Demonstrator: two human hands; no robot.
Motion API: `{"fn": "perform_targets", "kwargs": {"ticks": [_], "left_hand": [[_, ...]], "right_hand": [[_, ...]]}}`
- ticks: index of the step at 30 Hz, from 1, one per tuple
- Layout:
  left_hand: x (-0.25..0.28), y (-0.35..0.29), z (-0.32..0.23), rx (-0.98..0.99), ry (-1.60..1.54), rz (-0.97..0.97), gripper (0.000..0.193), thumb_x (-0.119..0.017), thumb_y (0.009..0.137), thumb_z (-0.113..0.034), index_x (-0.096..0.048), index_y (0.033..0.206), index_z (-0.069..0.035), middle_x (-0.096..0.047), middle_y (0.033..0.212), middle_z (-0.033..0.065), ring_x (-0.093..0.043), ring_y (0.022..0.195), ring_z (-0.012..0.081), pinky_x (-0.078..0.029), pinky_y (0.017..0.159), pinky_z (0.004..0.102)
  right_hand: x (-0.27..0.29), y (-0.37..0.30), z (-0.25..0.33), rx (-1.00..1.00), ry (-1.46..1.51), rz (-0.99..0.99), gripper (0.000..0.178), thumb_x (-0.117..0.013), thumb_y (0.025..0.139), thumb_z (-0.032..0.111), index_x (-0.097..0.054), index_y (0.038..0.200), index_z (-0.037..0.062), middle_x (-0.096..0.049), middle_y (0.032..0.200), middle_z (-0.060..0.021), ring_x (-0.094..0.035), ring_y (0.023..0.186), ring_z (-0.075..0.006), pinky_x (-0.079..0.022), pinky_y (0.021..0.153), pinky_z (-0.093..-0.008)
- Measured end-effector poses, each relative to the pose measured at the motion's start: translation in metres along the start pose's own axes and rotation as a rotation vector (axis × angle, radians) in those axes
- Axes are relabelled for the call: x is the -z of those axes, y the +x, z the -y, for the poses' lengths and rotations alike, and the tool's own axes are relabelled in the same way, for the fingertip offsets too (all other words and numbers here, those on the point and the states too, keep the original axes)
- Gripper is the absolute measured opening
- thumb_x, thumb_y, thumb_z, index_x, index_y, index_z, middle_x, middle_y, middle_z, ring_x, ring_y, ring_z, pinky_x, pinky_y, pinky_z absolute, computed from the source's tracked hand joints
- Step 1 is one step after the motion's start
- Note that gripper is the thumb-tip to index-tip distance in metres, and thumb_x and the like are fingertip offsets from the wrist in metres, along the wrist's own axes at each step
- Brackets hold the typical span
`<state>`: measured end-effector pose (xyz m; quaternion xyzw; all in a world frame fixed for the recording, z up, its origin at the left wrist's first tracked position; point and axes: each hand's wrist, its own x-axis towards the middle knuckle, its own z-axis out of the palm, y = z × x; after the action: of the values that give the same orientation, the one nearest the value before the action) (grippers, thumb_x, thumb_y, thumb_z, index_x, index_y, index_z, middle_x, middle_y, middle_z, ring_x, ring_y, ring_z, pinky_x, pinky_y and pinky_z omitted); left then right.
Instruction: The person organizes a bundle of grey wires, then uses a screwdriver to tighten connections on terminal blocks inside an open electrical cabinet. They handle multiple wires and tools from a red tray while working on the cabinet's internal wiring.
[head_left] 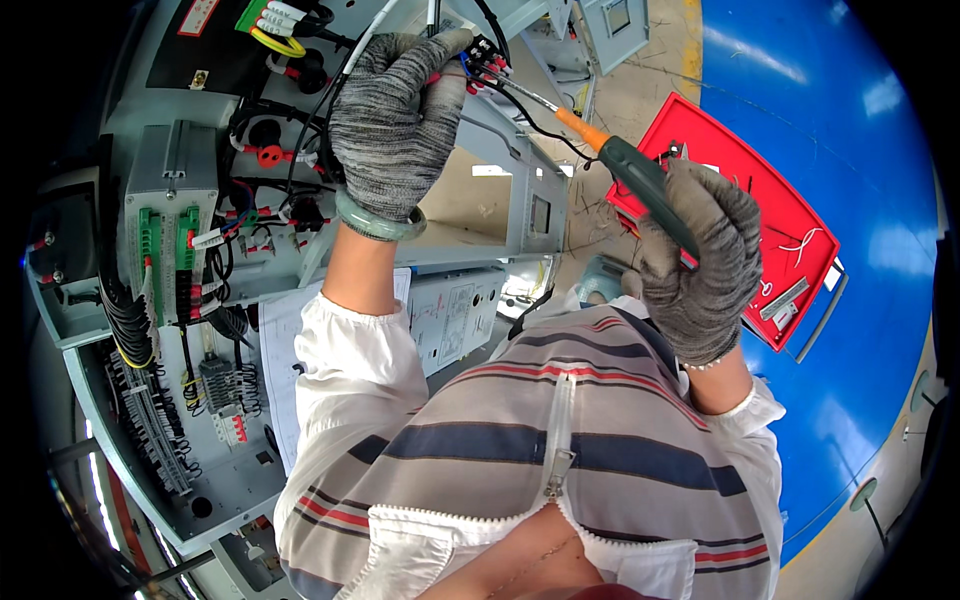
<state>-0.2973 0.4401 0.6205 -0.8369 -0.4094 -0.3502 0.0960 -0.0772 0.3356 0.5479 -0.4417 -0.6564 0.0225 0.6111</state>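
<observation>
My left hand (395,130), in a grey knitted glove, is closed at the top of the view on a small black wired component (486,58) with red-sleeved wire ends. Gloved likewise, my right hand (705,265) wraps round the handle of a screwdriver (640,175), dark green with an orange collar. The metal shaft points up and left, and its tip reaches the black component. Whether the tip sits in a screw is too small to tell. A black wire (535,125) loops beneath the shaft.
To the left stands an open grey cabinet (190,540) full of wiring and a grey module (172,165) with green connectors. A printed sheet (280,350) lies near my left sleeve. On the right, a red tray (800,215) holds scraps and metal parts above a blue floor (850,400).
</observation>
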Motion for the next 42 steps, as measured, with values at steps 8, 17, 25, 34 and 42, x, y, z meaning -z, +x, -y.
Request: {"fn": "perform_targets", "kwargs": {"ticks": [8,17,25,34,42], "left_hand": [[0.001,0.001,-0.007,-0.015,0.067,-0.026,0.019,-0.065,0.075,-0.008,-0.066,0.093,-0.012,-0.060,0.080,0.0079,-0.059,0.068,0.0204,-0.049,0.061,0.0291],[0.003,-0.001,-0.003,0.011,0.081,-0.004,0.026,-0.066,0.075,-0.012,-0.067,0.101,-0.016,-0.061,0.083,0.0067,-0.059,0.067,0.0210,-0.050,0.063,0.0296],[0.007,-0.002,0.002,-0.075,0.114,0.016,0.027,-0.069,0.075,-0.016,-0.068,0.101,-0.017,-0.061,0.084,0.0060,-0.060,0.071,0.0208,-0.049,0.064,0.0295],[0.019,0.003,-0.012,-0.070,0.195,0.099,0.023,-0.071,0.073,-0.013,-0.069,0.096,-0.012,-0.064,0.089,0.0067,-0.061,0.079,0.0197,-0.049,0.071,0.0291],[0.012,0.003,-0.001,-0.049,-0.002,0.037,0.025,-0.072,0.072,-0.008,-0.069,0.096,-0.008,-0.061,0.078,0.0053,-0.058,0.071,0.0147,-0.047,0.065,0.0260]], "right_hand": [[0.012,0.015,0.022,-0.151,-0.059,0.467,0.029,-0.065,0.079,0.018,-0.063,0.106,0.0085,-0.065,0.090,-0.0118,-0.065,0.077,-0.0252,-0.051,0.069,-0.0301],[0.005,0.017,0.029,-0.919,0.676,0.237,0.032,-0.059,0.086,0.017,-0.057,0.113,0.0001,-0.066,0.084,-0.0085,-0.061,0.069,-0.0130,-0.050,0.063,-0.0265],[0.011,0.005,0.007,-0.636,0.500,0.255,0.037,-0.061,0.086,0.022,-0.055,0.115,0.0001,-0.065,0.091,-0.0098,-0.060,0.079,-0.0117,-0.048,0.072,-0.0263],[0.013,0.001,0.002,-0.672,0.515,0.188,0.033,-0.062,0.084,0.020,-0.059,0.110,0.0004,-0.066,0.096,-0.0115,-0.062,0.085,-0.0155,-0.048,0.079,-0.0288],[0.004,0.007,0.003,-0.705,0.524,0.199,0.033,-0.061,0.084,0.020,-0.059,0.110,0.0003,-0.065,0.097,-0.0119,-0.063,0.085,-0.0157,-0.049,0.078,-0.0287]]}}
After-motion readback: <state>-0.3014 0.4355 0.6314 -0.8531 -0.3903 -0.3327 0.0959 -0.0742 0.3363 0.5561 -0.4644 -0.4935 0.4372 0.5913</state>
